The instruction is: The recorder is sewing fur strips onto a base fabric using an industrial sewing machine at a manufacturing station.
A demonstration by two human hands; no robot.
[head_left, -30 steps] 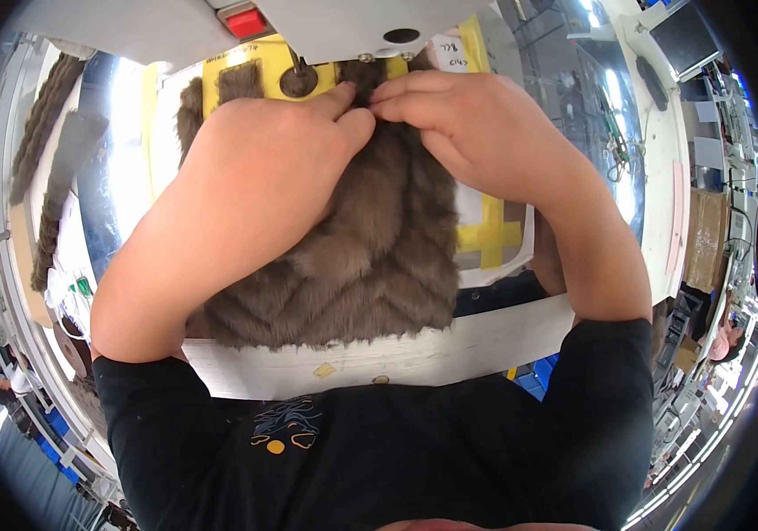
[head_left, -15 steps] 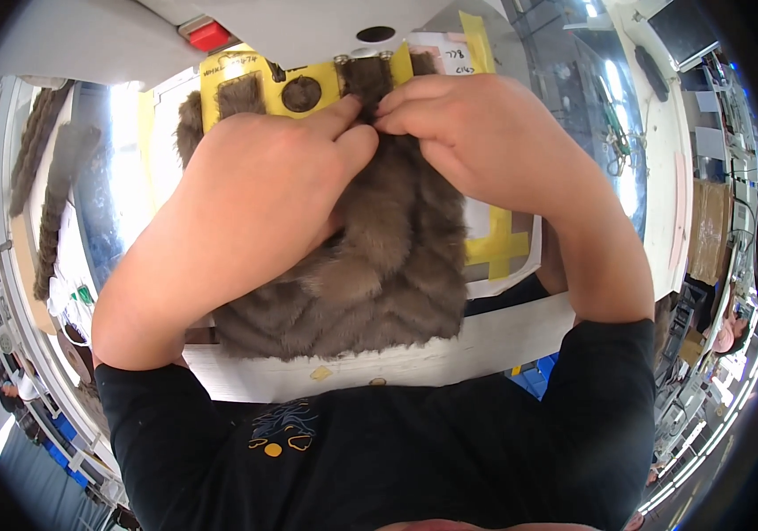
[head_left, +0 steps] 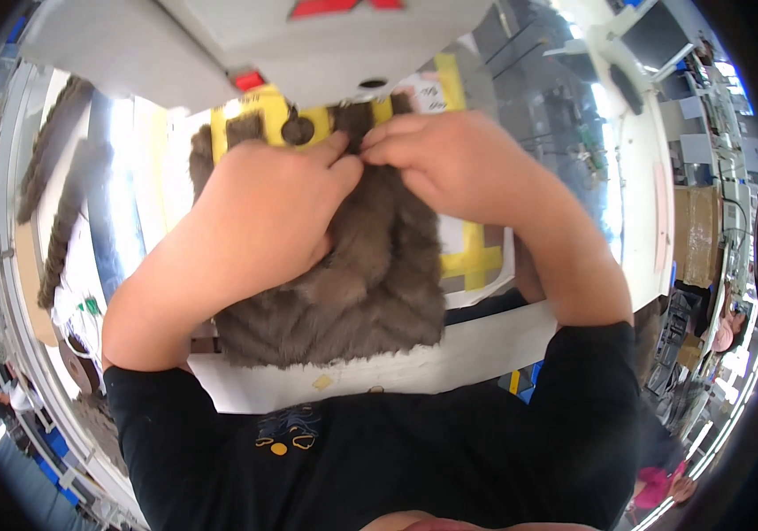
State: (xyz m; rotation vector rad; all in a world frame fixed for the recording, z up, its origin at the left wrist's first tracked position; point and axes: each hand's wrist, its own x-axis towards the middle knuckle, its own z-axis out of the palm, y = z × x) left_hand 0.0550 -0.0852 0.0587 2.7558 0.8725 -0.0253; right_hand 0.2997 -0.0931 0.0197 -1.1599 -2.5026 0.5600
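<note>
A brown fur piece [head_left: 352,310] lies before me, its lower edge ragged with pale fibres. Both my hands meet at its upper part. My left hand [head_left: 255,199] is closed, thumb and index fingertip pressed onto the fur. My right hand [head_left: 454,164] pinches the fur right beside them, its other fingers curled under. What sits between the fingertips is too small to make out. Just beyond is a yellow sheet [head_left: 275,108] with square and round openings, through which fur shows. The fur's left part is hidden under my left hand and forearm.
A white machine head [head_left: 335,57] with a red button [head_left: 248,81] overhangs the yellow sheet. Yellow tape [head_left: 474,262] runs along the right of the fur. Long fur strips [head_left: 62,232] lie at the left. A cardboard box [head_left: 696,223] stands at the far right, with people farther off.
The whole view has shifted, so more of the machine head shows and the fur appears lower and slightly left. Both hands keep their grip at nearly the same spot on the fur.
</note>
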